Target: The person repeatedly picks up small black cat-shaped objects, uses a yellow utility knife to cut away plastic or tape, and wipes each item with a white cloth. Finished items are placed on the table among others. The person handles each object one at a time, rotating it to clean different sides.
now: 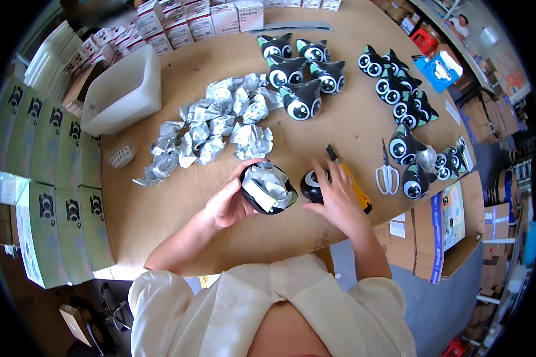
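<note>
Left hand [229, 202] cups a black owl-shaped toy shell [268, 188], open side up, stuffed with crumpled silver foil bags, fingers curled round its rim above the table [161, 214]. Right hand [338, 199] lies half-closed on a second black toy piece [313, 185] on the table, just beside a yellow utility knife [354, 185]. Scissors [388, 174] lie right of it; loose foil bags [220, 128] and finished owl toys [301, 71] sit farther back.

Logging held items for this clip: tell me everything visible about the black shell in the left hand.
The black shell is a rounded, glossy, plastic-looking half, tilted with its open side up. Crumpled silver foil and a white piece sit inside it. The left hand cups it from the left, above the wooden table. It sits beside a smaller black round piece under the right hand.
</note>
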A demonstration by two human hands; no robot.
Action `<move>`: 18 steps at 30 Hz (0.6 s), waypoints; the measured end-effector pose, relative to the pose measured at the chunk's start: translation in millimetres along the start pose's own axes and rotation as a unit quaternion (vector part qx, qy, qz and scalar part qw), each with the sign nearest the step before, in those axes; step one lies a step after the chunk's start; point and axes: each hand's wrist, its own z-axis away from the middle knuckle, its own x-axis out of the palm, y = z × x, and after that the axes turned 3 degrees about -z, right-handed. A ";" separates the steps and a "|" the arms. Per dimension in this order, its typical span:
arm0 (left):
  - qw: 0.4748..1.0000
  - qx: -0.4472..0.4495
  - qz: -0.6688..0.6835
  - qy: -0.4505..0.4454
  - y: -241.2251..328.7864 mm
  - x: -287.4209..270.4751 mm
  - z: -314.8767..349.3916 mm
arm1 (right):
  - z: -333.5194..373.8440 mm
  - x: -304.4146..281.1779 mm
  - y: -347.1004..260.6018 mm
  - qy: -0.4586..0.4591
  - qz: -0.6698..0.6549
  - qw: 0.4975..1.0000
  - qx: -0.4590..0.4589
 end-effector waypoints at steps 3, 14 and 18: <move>0.997 -0.004 -0.069 0.033 -1.7 -7.0 13.4 | -15.7 -27.5 -19.8 -0.018 -0.200 0.974 -0.103; 0.994 -0.020 -0.095 0.053 14.7 -5.2 59.6 | -49.4 1.0 -90.9 -0.111 -0.379 0.868 -0.301; 0.997 -0.009 -0.020 0.078 13.3 -26.0 82.2 | -56.2 17.3 -107.3 -0.099 -0.415 0.849 -0.313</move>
